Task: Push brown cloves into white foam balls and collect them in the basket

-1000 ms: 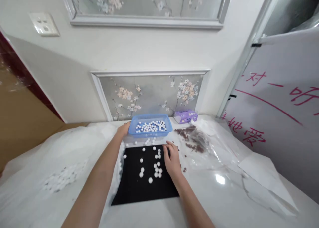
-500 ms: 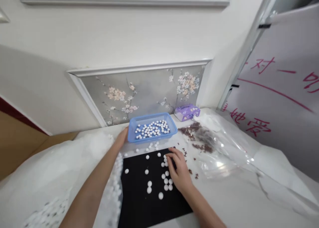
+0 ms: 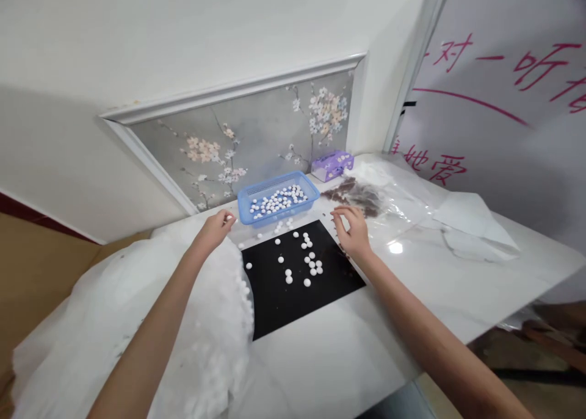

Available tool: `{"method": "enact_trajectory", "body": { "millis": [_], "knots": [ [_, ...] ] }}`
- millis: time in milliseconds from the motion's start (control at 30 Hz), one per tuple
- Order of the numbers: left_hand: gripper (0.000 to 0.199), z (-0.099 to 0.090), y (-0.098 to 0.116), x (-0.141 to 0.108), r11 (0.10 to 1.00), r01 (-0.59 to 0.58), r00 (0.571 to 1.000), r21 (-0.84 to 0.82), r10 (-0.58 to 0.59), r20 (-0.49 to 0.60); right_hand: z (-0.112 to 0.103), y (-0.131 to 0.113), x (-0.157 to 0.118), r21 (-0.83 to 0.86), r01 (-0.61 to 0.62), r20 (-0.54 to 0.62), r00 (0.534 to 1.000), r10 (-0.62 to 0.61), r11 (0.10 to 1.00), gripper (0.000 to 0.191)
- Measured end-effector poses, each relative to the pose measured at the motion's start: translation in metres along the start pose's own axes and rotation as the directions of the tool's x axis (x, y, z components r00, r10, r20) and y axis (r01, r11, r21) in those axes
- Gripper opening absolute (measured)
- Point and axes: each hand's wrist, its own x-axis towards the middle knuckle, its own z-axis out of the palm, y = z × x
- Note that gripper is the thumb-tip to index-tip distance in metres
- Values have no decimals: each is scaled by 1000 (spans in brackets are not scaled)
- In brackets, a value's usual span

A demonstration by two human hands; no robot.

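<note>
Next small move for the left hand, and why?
Probably bring the left hand in over the black mat. Its fingertips look pinched together, perhaps on a ball, though it's too small to be sure, and they sit off the mat, just left of the blue tray. White balls dot the mat, with bare space toward the near edge.

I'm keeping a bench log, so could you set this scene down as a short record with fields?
Left hand: beside the blue basket; grip unclear
Right hand: near the right edge of the black mat; grip unclear
Basket contents: many white balls
Mat: more balls, scattered and clustered
Back right: purple packet, brown bits
</note>
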Motion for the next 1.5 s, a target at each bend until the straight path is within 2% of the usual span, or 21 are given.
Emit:
{"method": "enact_trajectory", "body": {
  "millis": [100, 167, 233, 300, 367, 400, 467, 533, 633, 767, 867, 967, 1033, 1133, 1233, 1300, 1400, 1433, 1500],
  "knots": [
    [26, 8, 26, -63, 993, -93, 996, -70, 92, -16, -12, -3, 7, -25, -18, 6, 1000, 18, 1000, 17],
    [28, 30, 42, -102, 968, -165, 986, -187, 166, -7, -23, -6, 7, -47, -42, 52, 998, 44, 998, 18],
    [26, 60, 54, -133, 944, -207, 977, -256, 212, -8, -37, -8, 1, -69, -64, 149, 986, 74, 996, 18],
    [24, 92, 61, -155, 925, -275, 959, -261, 282, -11, -53, -11, -10, -87, -76, 269, 958, 97, 993, 16],
    [20, 118, 65, -166, 903, -390, 920, -182, 390, -36, -68, -14, -26, -107, -82, 392, 913, 117, 991, 14],
    [17, 127, 65, -170, 883, -456, 890, -115, 454, -45, -75, -16, -34, -119, -84, 447, 885, 129, 989, 14],
    [13, 139, 65, -173, 852, -517, 856, -81, 516, -37, -85, -20, -50, -151, -93, 524, 836, 160, 984, 13],
    [12, 143, 63, -174, 823, -564, 826, -66, 564, -23, -90, -24, -62, -195, -123, 560, 800, 214, 973, 14],
    [14, 144, 59, -174, 786, -615, 788, -55, 615, -17, -89, -28, -73, -222, -199, 566, 771, 293, 954, 14],
    [18, 145, 57, -174, 758, -652, 757, 18, 652, -46, -83, -27, -76, -192, -243, 555, 772, 309, 951, 13],
    [21, 147, 56, -174, 780, -624, 779, 53, 626, -44, -79, -28, -76, -146, -264, 542, 784, 301, 953, 12],
    [22, 148, 55, -172, 840, -542, 840, -37, 540, -50, -74, -38, -78, -55, -316, 539, 789, 294, 947, 10],
    [16, 148, 54, -171, 870, -485, 874, -85, 482, -58, -69, -48, -81, 16, -366, 561, 774, 295, 930, 11],
    [5, 147, 54, -169, 877, -469, 883, -108, 466, -52, -60, -61, -83, 93, -439, 624, 725, 291, 894, 14],
    [6, 144, 55, -169, 863, -485, 874, -141, 484, -48, -53, -68, -85, 130, -486, 663, 691, 289, 864, 14],
    [11, 142, 56, -172, 833, -527, 850, -170, 520, -86, -53, -69, -87, 149, -512, 653, 694, 305, 846, 14],
    [14, 142, 61, -179, 727, -658, 753, -197, 642, -144, -55, -70, -91, 181, -553, 591, 722, 359, 814, 15],
    [14, 143, 63, -182, 693, -693, 720, -200, 680, -138, -56, -70, -93, 191, -566, 568, 730, 380, 802, 16],
    [13, 147, 67, -185, 659, -726, 682, -195, 726, -87, -56, -69, -97, 209, -591, 529, 739, 418, 780, 16]
  ]
}}
